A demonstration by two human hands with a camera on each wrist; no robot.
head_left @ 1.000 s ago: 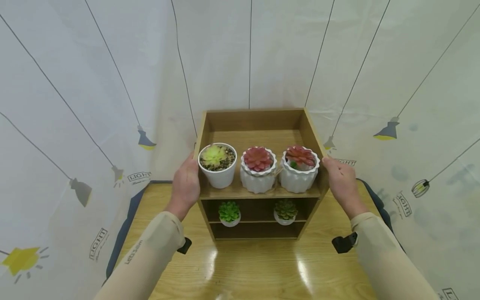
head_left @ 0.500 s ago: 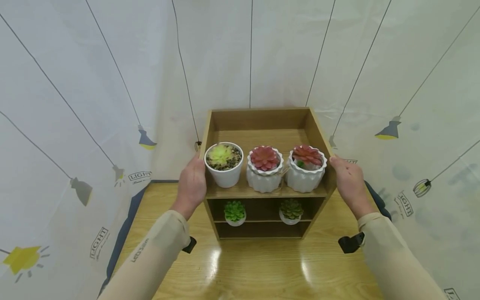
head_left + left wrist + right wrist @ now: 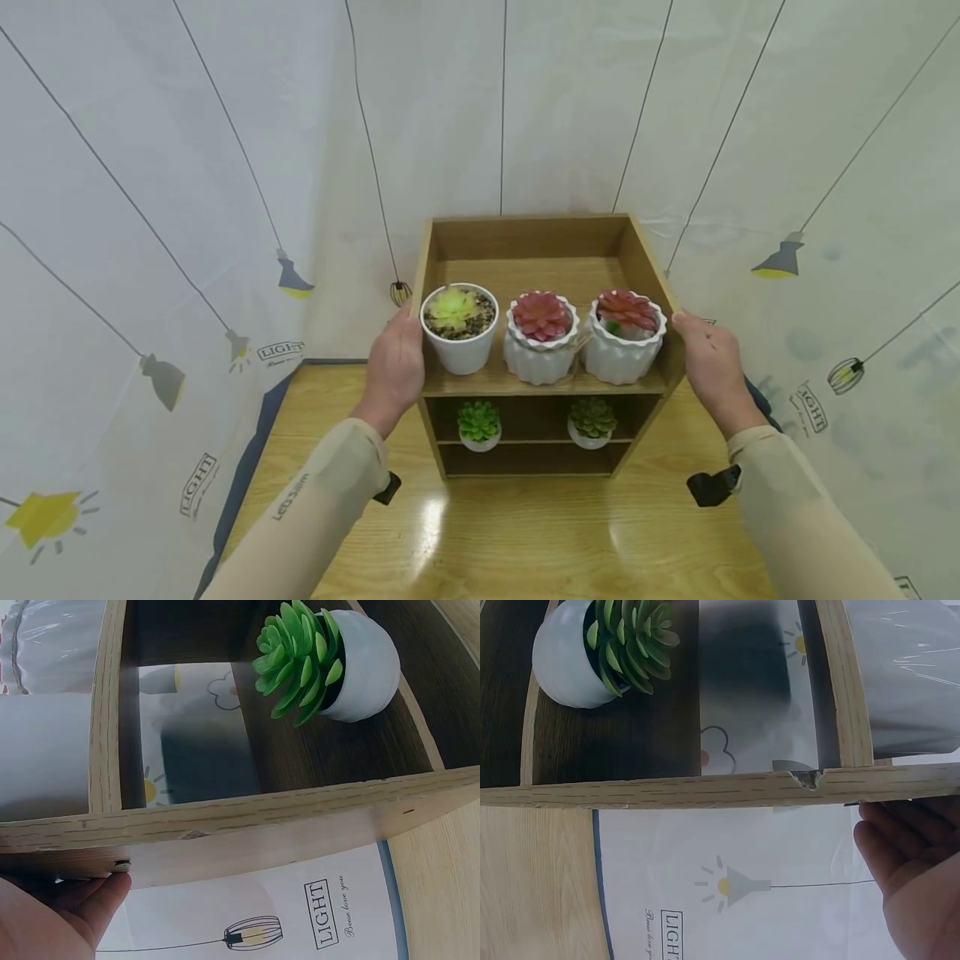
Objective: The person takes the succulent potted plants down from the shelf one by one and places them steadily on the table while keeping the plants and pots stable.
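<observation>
A small wooden shelf unit (image 3: 532, 268) stands on the wooden table, its front towards me. My left hand (image 3: 395, 367) holds its left side, the fingertips touching the outer panel in the left wrist view. On the opposite side my right hand (image 3: 716, 367) holds the right panel, thumb at its upper edge. Three white pots line the top: one with a yellow-green succulent (image 3: 453, 308), two with red succulents (image 3: 542, 317) (image 3: 626, 312). In the lower compartment sit a bright green succulent (image 3: 478, 422) and a darker green one (image 3: 592, 417). Some fingers are hidden behind the panels.
A pale cloth printed with hanging lamps (image 3: 480, 108) surrounds the table on the far side and both flanks. Bare, glossy tabletop (image 3: 525, 542) lies in front of the unit. A small black wrist camera (image 3: 712, 487) sits at the right cuff.
Both hands and the shelf unit have shifted a little to the right together, with the potted succulents riding along. The hold on each side looks the same.
</observation>
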